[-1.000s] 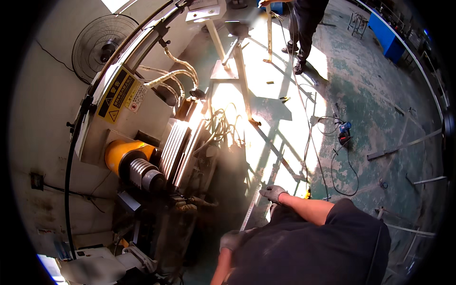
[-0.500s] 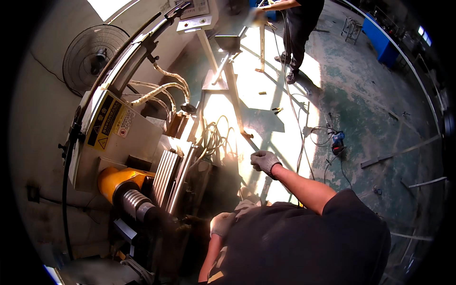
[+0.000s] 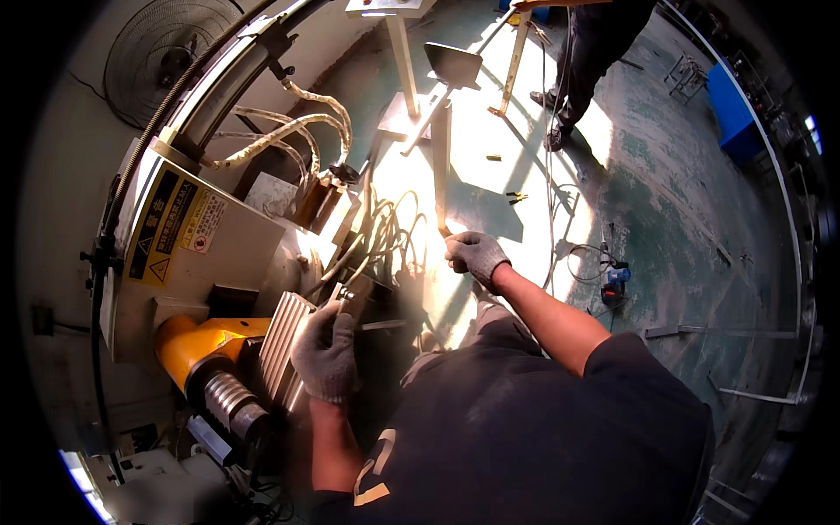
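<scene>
My left hand (image 3: 325,357), in a grey work glove, is raised beside the ribbed metal block (image 3: 284,337) of a machine. Its fingers are curled toward the thumb, and what they hold, if anything, is too small to name. Farther forward and to the right, my right hand (image 3: 478,257), gloved too, is closed with its fingertips at the foot of a pale metal post (image 3: 441,166). Whatever is inside that grip is hidden by the fingers. A looped bundle of cables (image 3: 385,232) hangs between the two hands, beyond the machine.
The machine has a light housing (image 3: 219,254), a yellow cover (image 3: 201,341) and wrapped hoses (image 3: 289,144). A wall fan (image 3: 166,66) is behind it. Another person (image 3: 595,66) stands ahead by a metal frame. A blue power tool (image 3: 615,284) and cables lie on the right floor.
My left hand has risen from beside my body to the machine's ribbed block. The right hand has moved forward to the post's foot. My view has shifted slightly.
</scene>
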Available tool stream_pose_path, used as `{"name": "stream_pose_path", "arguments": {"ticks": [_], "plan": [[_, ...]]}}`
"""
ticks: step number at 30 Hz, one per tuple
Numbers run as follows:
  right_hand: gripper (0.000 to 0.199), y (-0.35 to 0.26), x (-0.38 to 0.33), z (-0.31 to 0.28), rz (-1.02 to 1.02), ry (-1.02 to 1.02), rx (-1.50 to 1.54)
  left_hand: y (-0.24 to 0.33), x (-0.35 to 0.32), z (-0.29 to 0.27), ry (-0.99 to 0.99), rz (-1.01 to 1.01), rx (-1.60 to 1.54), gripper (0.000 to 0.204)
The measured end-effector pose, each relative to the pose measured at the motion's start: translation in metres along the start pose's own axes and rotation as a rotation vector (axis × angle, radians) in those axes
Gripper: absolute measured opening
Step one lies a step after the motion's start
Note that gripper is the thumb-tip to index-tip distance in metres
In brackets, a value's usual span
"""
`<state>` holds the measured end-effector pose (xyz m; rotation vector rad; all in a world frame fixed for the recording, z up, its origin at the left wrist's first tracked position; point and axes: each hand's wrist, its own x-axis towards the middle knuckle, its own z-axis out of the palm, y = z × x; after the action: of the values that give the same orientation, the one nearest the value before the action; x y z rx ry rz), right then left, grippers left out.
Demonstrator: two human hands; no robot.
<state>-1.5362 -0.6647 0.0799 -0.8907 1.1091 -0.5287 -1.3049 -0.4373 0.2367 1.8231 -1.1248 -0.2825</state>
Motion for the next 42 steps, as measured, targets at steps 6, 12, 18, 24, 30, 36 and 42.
{"name": "stream_pose_path", "arguments": {"ticks": [6, 12, 18, 24, 30, 36, 42], "plan": [[0.017, -0.049, 0.039, -0.034, 0.013, -0.105, -0.06, -0.015, 0.06, -0.027, 0.447, 0.149, 0.734, 0.024], [0.023, -0.068, 0.078, -0.068, 0.086, -0.218, -0.131, -0.053, 0.056, -0.013, 0.435, -0.184, 1.029, 0.032], [0.027, -0.092, 0.086, -0.07, 0.084, -0.22, -0.248, -0.034, 0.063, -0.009, 0.321, -0.348, 1.11, 0.039], [0.027, -0.086, 0.09, -0.074, 0.119, -0.252, -0.198, -0.008, 0.067, -0.004, 0.215, -0.373, 1.102, 0.046], [0.027, -0.111, 0.1, -0.067, 0.077, -0.218, -0.183, -0.002, 0.072, -0.003, 0.206, -0.358, 1.015, 0.041], [0.025, -0.122, 0.114, -0.069, 0.027, -0.245, -0.202, 0.016, 0.069, 0.002, 0.244, -0.365, 1.101, 0.044], [0.027, -0.131, 0.143, -0.1, 0.027, -0.14, -0.062, 0.084, 0.083, 0.048, 0.746, -0.23, 0.508, 0.029]]}}
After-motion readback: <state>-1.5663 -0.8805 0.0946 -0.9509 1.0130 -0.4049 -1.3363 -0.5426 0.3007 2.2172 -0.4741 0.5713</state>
